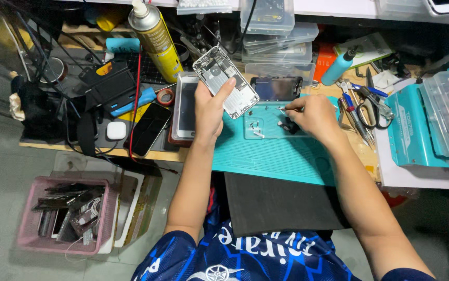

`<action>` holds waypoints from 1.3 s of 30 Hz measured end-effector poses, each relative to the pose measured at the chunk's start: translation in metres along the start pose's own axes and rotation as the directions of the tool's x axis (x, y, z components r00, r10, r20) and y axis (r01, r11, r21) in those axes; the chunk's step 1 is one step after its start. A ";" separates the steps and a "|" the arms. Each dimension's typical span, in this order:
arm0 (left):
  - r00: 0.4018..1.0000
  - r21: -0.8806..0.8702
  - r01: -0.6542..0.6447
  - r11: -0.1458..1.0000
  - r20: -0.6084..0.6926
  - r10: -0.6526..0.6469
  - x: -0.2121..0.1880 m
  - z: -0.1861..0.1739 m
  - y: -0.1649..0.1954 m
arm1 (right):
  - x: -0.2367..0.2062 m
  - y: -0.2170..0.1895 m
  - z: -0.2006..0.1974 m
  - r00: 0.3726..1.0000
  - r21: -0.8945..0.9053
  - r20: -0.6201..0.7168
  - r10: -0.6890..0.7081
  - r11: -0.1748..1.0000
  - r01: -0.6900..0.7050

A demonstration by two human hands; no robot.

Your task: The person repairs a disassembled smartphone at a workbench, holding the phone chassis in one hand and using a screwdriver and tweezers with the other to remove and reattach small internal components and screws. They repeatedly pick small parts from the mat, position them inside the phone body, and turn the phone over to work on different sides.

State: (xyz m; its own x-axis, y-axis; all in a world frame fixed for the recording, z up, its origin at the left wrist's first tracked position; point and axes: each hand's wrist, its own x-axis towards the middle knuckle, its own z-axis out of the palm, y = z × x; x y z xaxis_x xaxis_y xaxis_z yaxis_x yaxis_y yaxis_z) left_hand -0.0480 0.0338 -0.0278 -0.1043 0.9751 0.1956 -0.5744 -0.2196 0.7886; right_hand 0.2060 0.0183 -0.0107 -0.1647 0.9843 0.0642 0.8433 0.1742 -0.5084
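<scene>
The right hand [315, 115] covers whatever it grips: only a thin metal tip [282, 110] pokes out past the fingers, too small to say what tool it belongs to. A small dark part [288, 126] lies half under that hand, its shape unclear. Tiny pale bits [256, 130] on the teal mat [271, 153] are too small to identify. Clear plastic boxes [279, 31] behind the mat are cut off at the top edge, and a teal case [417, 130] to the right of the mat runs out of view.

The left hand [209, 112] is raised over the mat's left edge, fingers curled and thumb pressed on an opened phone shell [226, 81], gripping it by its lower end. The shell is tilted, its silver inside facing up.

The right hand rests on the mat's upper part, fingers closed together, pinching the thin tool with its tip pointing left, near a dark phone screen [276, 87] lying just behind the mat.

Left of the mat on the surface [157, 154] are a black phone [149, 128], a white phone [185, 109] and a yellow spray can [157, 39]. Scissors [372, 106] lie to the mat's right. A pink basket [68, 216] of parts sits on the floor, below and left of the mat.
</scene>
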 end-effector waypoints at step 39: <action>0.991 0.468 -0.136 0.873 0.062 0.121 -0.011 -0.022 -0.001 | 0.016 -0.019 0.023 0.997 -0.020 -0.004 -0.080 0.997 0.080</action>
State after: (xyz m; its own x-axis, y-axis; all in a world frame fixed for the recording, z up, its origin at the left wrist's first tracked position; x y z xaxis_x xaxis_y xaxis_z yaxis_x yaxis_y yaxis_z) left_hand -0.0638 0.0239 -0.0432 -0.1227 0.9376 0.3253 -0.1077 -0.3384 0.9348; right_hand 0.1758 0.0305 -0.0196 -0.2296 0.9673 0.1077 0.8377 0.2528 -0.4841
